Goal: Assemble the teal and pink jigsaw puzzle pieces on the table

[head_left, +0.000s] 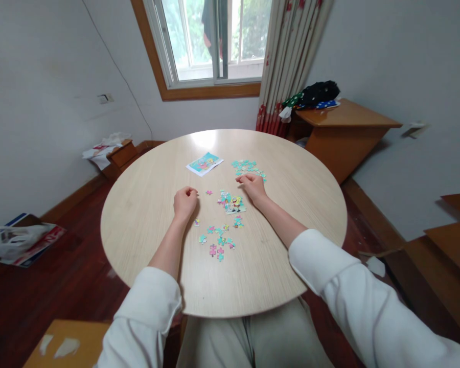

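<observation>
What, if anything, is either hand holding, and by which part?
Cannot tell: the left hand and right hand are curled, no held thing clearly showing.

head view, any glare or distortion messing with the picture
In the head view, pale glare on the far part of the table, below the bright, washed-out window; same view, wide-angle stretching toward the edges, and small puzzle pieces lacking crisp detail.

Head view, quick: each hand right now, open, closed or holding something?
Left hand: curled; whether it holds anything cannot be told.
Right hand: partly curled near turquoise puzzle pieces; any hold cannot be told.
</observation>
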`<state>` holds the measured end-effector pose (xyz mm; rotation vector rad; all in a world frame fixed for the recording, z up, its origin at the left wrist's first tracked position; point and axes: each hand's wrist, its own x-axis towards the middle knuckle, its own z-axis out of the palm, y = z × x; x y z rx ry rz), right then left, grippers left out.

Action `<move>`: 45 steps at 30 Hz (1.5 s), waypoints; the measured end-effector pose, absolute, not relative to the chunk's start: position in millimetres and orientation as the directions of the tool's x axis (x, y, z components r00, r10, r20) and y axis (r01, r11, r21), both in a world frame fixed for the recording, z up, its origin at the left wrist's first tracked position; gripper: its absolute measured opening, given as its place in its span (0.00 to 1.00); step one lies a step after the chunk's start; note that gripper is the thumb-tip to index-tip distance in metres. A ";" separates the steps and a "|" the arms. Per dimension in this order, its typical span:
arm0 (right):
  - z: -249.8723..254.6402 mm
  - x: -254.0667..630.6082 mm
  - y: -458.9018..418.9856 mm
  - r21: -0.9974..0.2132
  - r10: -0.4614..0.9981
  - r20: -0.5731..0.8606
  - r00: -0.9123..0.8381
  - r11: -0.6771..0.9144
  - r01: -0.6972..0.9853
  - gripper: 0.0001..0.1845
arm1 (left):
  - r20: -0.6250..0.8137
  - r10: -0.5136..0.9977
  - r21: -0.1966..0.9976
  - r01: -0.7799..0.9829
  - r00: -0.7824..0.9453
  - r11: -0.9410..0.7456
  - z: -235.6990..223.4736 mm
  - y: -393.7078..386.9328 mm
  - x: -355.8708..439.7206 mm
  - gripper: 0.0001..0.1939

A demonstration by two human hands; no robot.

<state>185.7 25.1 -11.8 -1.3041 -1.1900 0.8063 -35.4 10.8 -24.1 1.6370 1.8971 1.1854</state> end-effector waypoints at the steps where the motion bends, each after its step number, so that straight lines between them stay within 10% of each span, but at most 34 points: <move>1: -11.7 186.7 25.6 -0.975 0.949 0.192 0.249 0.154 0.162 0.10 | 0.239 0.936 0.780 0.626 -0.259 -0.026 -24.3 10.9 -35.8 0.12; 45: -19.8 186.0 22.3 -0.867 0.965 0.261 0.019 0.226 0.445 0.11 | 0.227 0.973 0.782 0.605 -0.051 -0.150 -25.8 9.3 -37.6 0.14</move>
